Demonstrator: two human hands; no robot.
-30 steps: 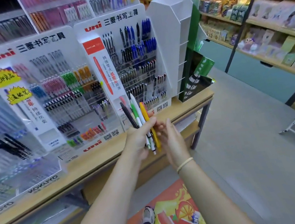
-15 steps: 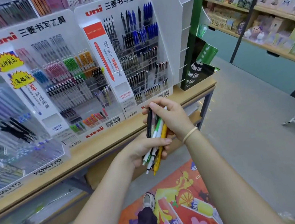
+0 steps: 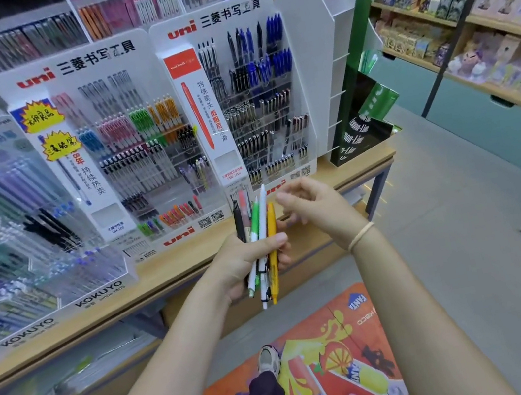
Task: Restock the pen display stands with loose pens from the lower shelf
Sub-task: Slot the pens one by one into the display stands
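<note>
My left hand [image 3: 246, 262] grips a bundle of loose pens [image 3: 260, 232]: black, pink, green, white and yellow ones, standing nearly upright in front of the counter edge. My right hand [image 3: 316, 208] hovers just right of the pen tops with fingers loosely curled, holding nothing. Behind the pens stand two white uni display stands, the left stand [image 3: 111, 147] with coloured pens and the right stand [image 3: 251, 94] with blue and black pens.
The stands sit on a wooden counter [image 3: 175, 275] with a KOKUYO acrylic display [image 3: 16, 240] at left. A lower shelf [image 3: 75, 376] runs under the counter. An orange floor sticker [image 3: 331, 352] and my shoe lie below. Shelves of goods [image 3: 481, 19] line the right aisle.
My right hand has let go of the pen bundle and moved up and right. My left hand has raised the pens more upright toward the stands.
</note>
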